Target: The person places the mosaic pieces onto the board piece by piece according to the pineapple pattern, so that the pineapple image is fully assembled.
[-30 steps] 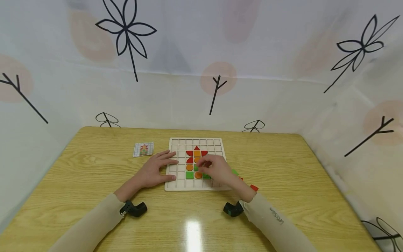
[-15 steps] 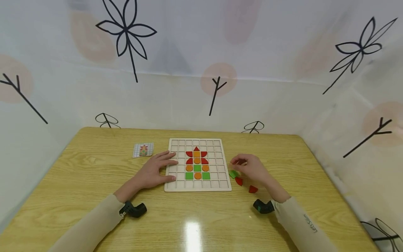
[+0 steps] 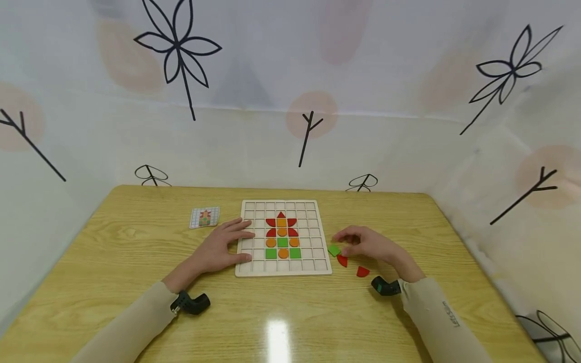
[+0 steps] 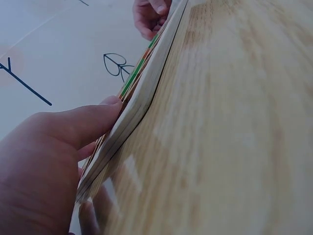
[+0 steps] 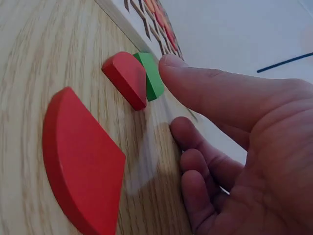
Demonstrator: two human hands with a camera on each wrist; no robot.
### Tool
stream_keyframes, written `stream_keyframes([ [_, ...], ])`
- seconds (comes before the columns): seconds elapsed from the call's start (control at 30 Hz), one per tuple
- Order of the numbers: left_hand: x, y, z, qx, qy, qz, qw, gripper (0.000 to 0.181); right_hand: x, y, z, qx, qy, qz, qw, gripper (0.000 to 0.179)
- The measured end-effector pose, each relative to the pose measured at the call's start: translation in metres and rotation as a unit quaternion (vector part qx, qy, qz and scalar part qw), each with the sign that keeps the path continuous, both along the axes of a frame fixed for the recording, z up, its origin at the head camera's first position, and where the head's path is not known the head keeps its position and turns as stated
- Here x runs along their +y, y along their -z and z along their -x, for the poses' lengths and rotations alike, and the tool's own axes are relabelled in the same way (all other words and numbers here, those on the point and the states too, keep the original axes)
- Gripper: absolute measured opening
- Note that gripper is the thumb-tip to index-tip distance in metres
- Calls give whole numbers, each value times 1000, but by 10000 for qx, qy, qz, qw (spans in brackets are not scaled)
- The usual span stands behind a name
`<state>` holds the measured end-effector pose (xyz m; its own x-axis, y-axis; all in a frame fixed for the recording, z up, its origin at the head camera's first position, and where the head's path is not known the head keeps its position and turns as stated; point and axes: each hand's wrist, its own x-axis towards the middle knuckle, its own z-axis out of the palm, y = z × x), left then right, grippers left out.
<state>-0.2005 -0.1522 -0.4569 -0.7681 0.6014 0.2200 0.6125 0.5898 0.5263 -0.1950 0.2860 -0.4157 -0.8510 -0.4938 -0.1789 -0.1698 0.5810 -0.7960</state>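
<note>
A pale wooden grid board (image 3: 308,264) lies on the table with red, orange and green shapes set in its cells. My left hand (image 3: 221,247) rests spread on the board's left side; its thumb (image 4: 100,120) lies on the edge in the left wrist view. Just right of the board, my right hand (image 3: 369,245) hovers low with bent fingers and the thumb apart from them, nothing between. Its thumb tip is right by a loose green piece (image 5: 150,76). A red piece (image 5: 126,78) lies against the green one, and a red quarter-circle (image 5: 83,161) lies nearer the wrist.
A small pattern card (image 3: 205,217) lies left of the board, showing a similar coloured figure on a grid. The wooden table (image 3: 218,333) reaches back to a white patterned cloth (image 3: 254,146). Black wrist mounts (image 3: 386,286) sit at both cuffs.
My right hand has moved right, off the board to the loose pieces, uncovering a red quarter-circle and other shapes in the cells. The left hand has stayed in place.
</note>
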Motion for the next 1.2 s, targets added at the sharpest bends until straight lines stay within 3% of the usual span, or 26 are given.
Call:
stream_keyframes([
  [0.2, 0, -1, 0, -61, 7, -22, 10000, 56, -6, -3, -3, 200, -218, -185, 9994, 35],
  [0.47, 0, -3, -1, -70, 10, -31, 10000, 56, -11, -2, -4, 338, -11, -426, 9985, 25],
  [0.73, -1, 1, 0, 10, 13, -35, 10000, 56, -12, 0, -5, 85, 108, 24, 9999, 18],
  [1.03, -1, 1, 0, 32, 4, -47, 10000, 56, -12, 1, -8, 48, 399, 182, 9990, 10],
  [1.2, -1, 0, 0, 35, 19, -73, 10000, 56, -16, 1, -8, 283, 639, 308, 9971, 10],
])
